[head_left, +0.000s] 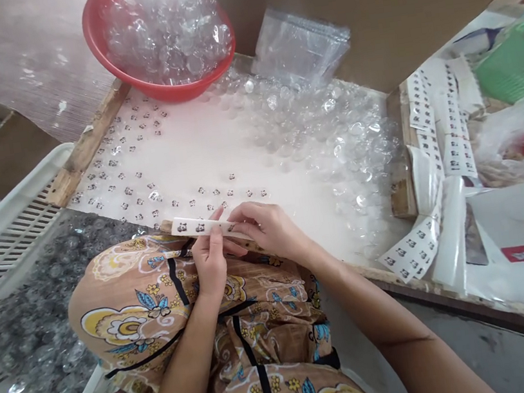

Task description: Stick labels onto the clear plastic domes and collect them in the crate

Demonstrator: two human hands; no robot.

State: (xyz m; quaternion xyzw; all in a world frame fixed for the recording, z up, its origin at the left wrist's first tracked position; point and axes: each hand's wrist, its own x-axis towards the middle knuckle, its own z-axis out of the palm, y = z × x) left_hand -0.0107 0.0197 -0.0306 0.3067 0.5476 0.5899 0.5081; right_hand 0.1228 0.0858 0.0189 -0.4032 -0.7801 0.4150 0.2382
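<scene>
A white strip with small black panda-like prints lies across my fingers at the near edge of the white board. My left hand pinches the strip between thumb and fingers. Curled over the strip's right end, my right hand has its thumb and fingertips together on it. Rows of small black prints dot the board's left part and the area just beyond my hands. Clear round plastic pieces cover its right and far parts.
A red basin of clear pieces stands at the back. Clear bags lean on cardboard. Printed strips lie at the right. At the left, a white crate holds many dark-printed clear pieces.
</scene>
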